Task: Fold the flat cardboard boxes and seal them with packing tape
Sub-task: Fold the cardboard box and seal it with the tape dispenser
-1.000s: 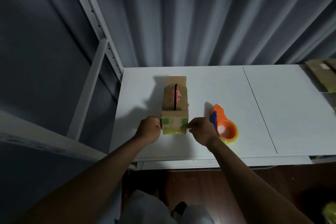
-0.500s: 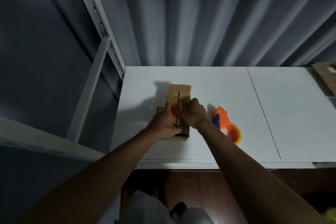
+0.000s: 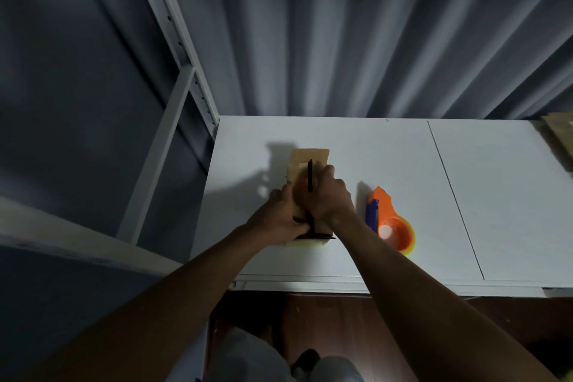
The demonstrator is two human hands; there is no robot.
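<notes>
both hands (image 3: pixel 280 217) on cardboard box (image 3: pixel 310 158)

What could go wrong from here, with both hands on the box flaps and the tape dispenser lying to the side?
1. The top seam of the cardboard box is still open; if the right hand lets go to fetch the tape dispenser, the flaps may spring apart.
2. With the left hand pressing down too, the small box could buckle or slide on the white table.

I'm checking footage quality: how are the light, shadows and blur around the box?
Head view: dim room, bright light on the white table; the box and hands cast a shadow to the left; the left hand is slightly motion-blurred, the right hand sharper; straight shelf posts bow from wide-angle distortion.
</notes>
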